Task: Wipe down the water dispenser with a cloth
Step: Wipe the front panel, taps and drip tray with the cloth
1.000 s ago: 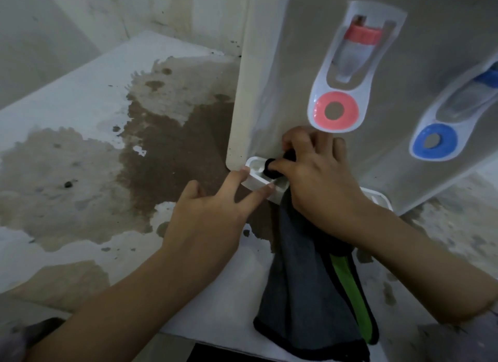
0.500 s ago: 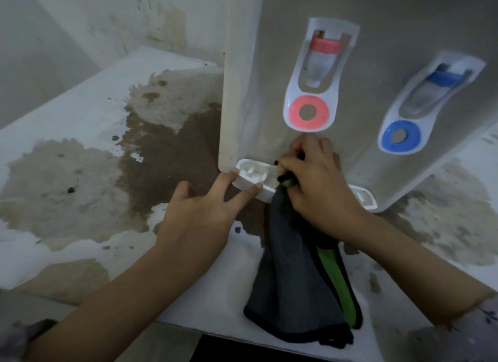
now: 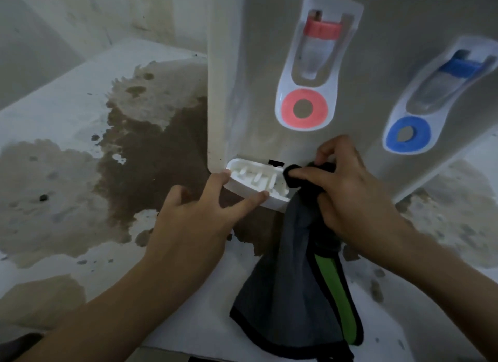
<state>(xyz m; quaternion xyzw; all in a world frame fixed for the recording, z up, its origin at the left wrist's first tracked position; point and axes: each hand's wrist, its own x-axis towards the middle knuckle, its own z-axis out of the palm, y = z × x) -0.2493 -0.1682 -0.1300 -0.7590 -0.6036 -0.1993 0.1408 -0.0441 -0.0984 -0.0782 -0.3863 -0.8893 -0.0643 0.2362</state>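
Note:
The white water dispenser [image 3: 258,65] stands on a stained counter, with a red tap lever [image 3: 310,73] and a blue tap lever [image 3: 431,102] on its front. A small white drip tray [image 3: 256,183] juts out at its base. My left hand [image 3: 199,216] steadies the tray's front edge with thumb and fingers spread. My right hand [image 3: 347,191] grips a dark grey cloth [image 3: 291,294] with a green stripe and presses a bunched corner into the right part of the tray. The rest of the cloth hangs down over the counter edge.
The white counter [image 3: 54,124] carries large brown wet stains left of the dispenser and more to its right. A stained wall [image 3: 94,16] runs behind. The counter's front edge lies just under my forearms.
My right hand with the cloth has shifted right along the tray, uncovering more of its ribbed inside. My left hand stays on the tray's front edge.

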